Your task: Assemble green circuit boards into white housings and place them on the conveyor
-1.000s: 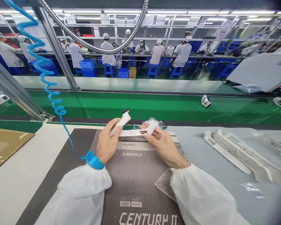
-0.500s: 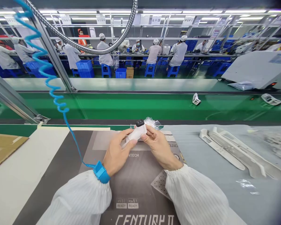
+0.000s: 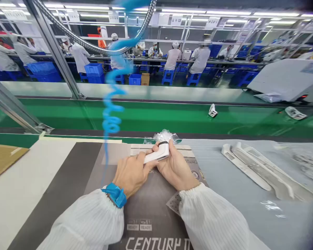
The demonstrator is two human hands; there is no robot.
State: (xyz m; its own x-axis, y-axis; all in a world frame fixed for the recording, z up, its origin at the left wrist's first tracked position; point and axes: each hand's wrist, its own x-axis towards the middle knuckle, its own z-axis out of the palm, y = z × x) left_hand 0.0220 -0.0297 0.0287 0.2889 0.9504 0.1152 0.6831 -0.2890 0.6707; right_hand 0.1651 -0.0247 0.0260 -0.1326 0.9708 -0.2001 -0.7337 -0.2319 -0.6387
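Observation:
Between my two hands is a white plastic handheld device (image 3: 160, 152) with a black rim at its wider head; its exact kind does not show. My left hand (image 3: 131, 172) grips the narrow end, with the thumb underneath and fingers on top. Around the head end, my right hand (image 3: 176, 166) is closed, its fingers partly hidden behind the device. A blue wrist strap (image 3: 115, 194) circles my left wrist, joined to a coiled blue cord (image 3: 112, 104). Beneath my hands lies a dark printed cardboard sheet (image 3: 153, 205). Crumpled clear plastic (image 3: 166, 134) sits just beyond the device.
Long white plastic shells (image 3: 261, 170) lie on grey foam (image 3: 208, 152) at the right, beside bagged parts (image 3: 307, 159). A green conveyor belt (image 3: 151, 118) crosses ahead, carrying small white parts (image 3: 213, 110). A metal post (image 3: 54, 52) stands at left. People work in the background.
The white device has turned so its side faces me and its head dropped slightly. My left hand has rolled over it, knuckles up. The coiled cord has swung to the right.

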